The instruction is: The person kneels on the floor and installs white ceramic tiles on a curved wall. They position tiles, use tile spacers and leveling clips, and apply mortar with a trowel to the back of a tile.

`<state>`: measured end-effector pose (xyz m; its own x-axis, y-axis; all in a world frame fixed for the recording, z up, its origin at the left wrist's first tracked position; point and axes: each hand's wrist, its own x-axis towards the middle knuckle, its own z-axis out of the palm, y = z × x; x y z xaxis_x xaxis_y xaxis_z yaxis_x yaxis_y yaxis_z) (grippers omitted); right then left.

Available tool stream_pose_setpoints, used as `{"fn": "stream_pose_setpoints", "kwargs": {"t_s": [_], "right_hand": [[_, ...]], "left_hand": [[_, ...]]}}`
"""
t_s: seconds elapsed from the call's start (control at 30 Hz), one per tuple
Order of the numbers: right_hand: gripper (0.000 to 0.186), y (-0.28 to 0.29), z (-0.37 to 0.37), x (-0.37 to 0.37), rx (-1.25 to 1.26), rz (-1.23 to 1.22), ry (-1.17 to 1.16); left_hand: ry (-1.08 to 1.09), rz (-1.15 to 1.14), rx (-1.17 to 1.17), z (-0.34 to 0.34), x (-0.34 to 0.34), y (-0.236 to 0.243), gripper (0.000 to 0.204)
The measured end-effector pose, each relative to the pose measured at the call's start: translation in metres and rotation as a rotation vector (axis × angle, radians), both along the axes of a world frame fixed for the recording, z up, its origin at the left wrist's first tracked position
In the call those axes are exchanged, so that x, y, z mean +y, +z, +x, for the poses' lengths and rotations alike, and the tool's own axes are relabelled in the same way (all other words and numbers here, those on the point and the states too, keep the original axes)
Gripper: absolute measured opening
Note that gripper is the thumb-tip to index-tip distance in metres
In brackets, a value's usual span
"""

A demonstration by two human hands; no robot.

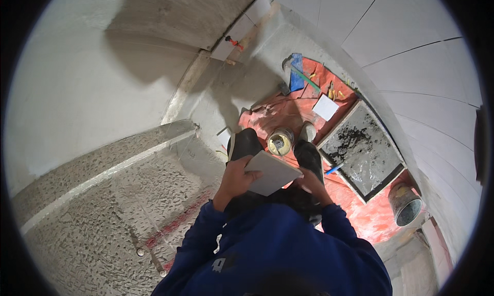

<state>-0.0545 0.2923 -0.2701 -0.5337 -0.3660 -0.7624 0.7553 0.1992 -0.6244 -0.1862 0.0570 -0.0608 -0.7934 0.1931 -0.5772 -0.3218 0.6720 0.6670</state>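
Note:
A light grey wall tile (271,174) is held level in front of me, above my lap. My left hand (236,177) grips its left edge, with the thumb lying over the top face. The opposite edge is in my right hand (312,185), whose fingers are partly hidden at the tile's corner. Just beyond the tile, a small bucket (280,141) stands between my legs with something pale yellow inside. To the right lies a shallow framed tray (378,161) of wet grey mortar, and a blue-handled tool (334,168) rests at its near left edge.
A red sheet (278,109) covers the floor. On it lie a green-handled hammer (305,79), a blue flat piece (297,72), yellow-handled pliers (331,90) and a white square tile (325,107). A dirty bucket (405,203) stands at right. Rough concrete (103,219) spreads left; tiled wall (411,49) rises right.

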Motion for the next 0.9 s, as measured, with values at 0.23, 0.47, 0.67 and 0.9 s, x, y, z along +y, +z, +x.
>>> {"fn": "stream_pose_setpoints", "kwargs": {"t_s": [0.23, 0.47, 0.67, 0.9], "right_hand": [[0.050, -0.162, -0.055, -0.007, 0.225, 0.139, -0.182], [0.091, -0.322, -0.081, -0.058, 0.009, 0.390, 0.182], [0.111, -0.429, -0.070, -0.112, 0.029, 0.325, 0.285], [0.110, -0.474, -0.066, -0.115, 0.079, 0.139, 0.513]], "left_hand": [[0.013, -0.006, -0.062, -0.056, -0.024, -0.122, 0.037], [0.145, 0.019, 0.094, -0.147, -0.077, -0.327, 0.033], [0.152, 0.162, 0.058, -0.190, -0.094, -0.436, 0.030], [0.216, 0.288, -0.066, -0.201, -0.095, -0.481, 0.027]]}}
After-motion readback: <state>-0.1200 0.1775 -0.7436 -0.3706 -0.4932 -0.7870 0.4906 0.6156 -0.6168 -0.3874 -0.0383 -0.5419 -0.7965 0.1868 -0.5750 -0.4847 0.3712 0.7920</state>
